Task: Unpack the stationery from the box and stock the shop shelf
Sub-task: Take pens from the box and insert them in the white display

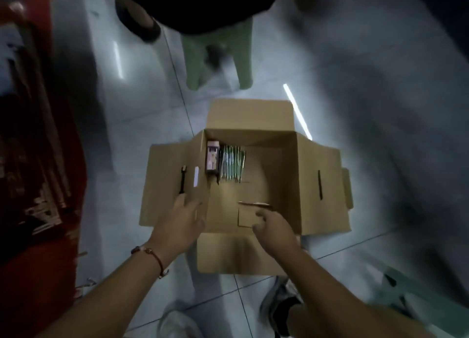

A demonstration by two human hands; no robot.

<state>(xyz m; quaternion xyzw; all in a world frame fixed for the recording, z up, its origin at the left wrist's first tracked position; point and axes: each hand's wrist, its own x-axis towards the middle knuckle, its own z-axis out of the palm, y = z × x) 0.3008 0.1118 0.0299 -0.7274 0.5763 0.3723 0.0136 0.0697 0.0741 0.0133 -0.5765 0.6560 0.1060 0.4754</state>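
An open cardboard box (pixel 299 185) sits on the tiled floor with all its flaps spread out. Inside, against its left wall, stands a pink pack of stationery (pixel 212 157), and beside it lies a row of several pens (pixel 232 166). My left hand (pixel 182 219) reaches over the box's left flap with fingers straight, holding nothing. My right hand (pixel 272 227) hovers over the box's near edge with fingers loosely curled, and nothing shows in it. The picture is dim and blurred.
A green plastic stool (pixel 218 58) stands beyond the box, with a person in dark clothes above it. A red rack (pixel 38 160) with stock fills the left side. Another green stool (pixel 406 294) is at the lower right. My shoe (pixel 281 304) is near the box.
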